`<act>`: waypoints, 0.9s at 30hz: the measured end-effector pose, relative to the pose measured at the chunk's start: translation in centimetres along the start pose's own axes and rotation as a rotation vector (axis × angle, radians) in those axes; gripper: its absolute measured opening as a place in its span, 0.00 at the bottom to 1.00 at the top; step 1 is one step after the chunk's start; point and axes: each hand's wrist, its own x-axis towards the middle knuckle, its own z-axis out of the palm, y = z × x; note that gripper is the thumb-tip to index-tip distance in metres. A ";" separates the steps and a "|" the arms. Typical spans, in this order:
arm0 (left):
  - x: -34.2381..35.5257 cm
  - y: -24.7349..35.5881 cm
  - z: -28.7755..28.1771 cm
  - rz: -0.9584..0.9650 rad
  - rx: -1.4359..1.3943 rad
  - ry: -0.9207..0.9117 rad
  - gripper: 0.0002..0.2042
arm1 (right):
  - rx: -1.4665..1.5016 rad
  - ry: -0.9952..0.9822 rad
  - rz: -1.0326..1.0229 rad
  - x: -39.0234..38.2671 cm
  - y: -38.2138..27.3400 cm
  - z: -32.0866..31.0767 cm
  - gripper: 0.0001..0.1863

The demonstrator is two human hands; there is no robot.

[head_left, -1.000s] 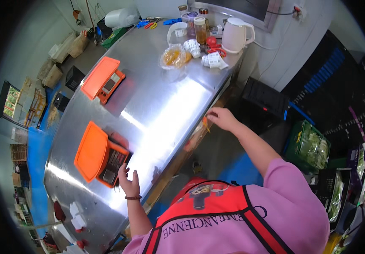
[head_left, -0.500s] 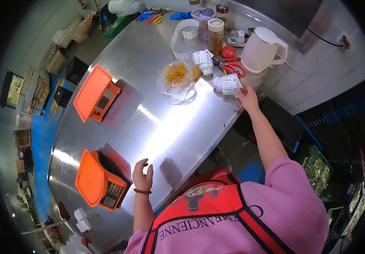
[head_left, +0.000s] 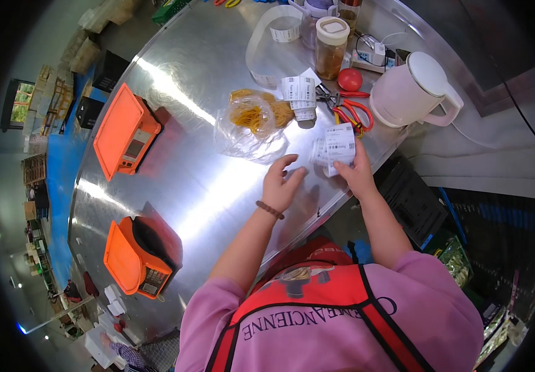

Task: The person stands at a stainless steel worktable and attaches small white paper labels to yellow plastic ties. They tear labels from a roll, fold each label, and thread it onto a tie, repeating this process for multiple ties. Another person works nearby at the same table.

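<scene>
My right hand [head_left: 355, 174] grips a white roll of printed labels [head_left: 338, 144] near the right edge of the steel table [head_left: 187, 186]. My left hand [head_left: 282, 183] hovers open just left of it, fingers spread toward the roll, a bead bracelet on the wrist. A clear bag of yellow rubber bands [head_left: 252, 121] lies just beyond my left hand. A second roll of labels [head_left: 300, 96] stands behind the bag, with a long paper strip [head_left: 269, 34] curling away from it.
Red-handled scissors [head_left: 348, 113], a red ball [head_left: 350, 79], a white kettle [head_left: 412, 92] and a lidded jar [head_left: 331, 48] crowd the far right. Two orange scales sit on the left, one [head_left: 123, 133] farther off and one [head_left: 133, 258] near the front edge.
My left hand has lifted off the table's near edge and come over beside the label roll. My right hand has closed on the roll and drawn it nearer.
</scene>
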 end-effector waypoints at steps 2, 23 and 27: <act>0.1 -0.4 1.8 -0.043 -0.082 -0.035 0.17 | 0.076 -0.121 0.025 -0.5 -0.7 -0.3 0.35; -5.0 -3.2 -5.2 -0.394 -0.266 -0.080 0.17 | -1.278 -0.274 -0.586 14.0 -9.2 2.0 0.28; -6.9 -3.6 -6.2 -0.472 -0.286 -0.023 0.16 | -1.157 -0.396 -0.484 18.6 -7.2 4.1 0.33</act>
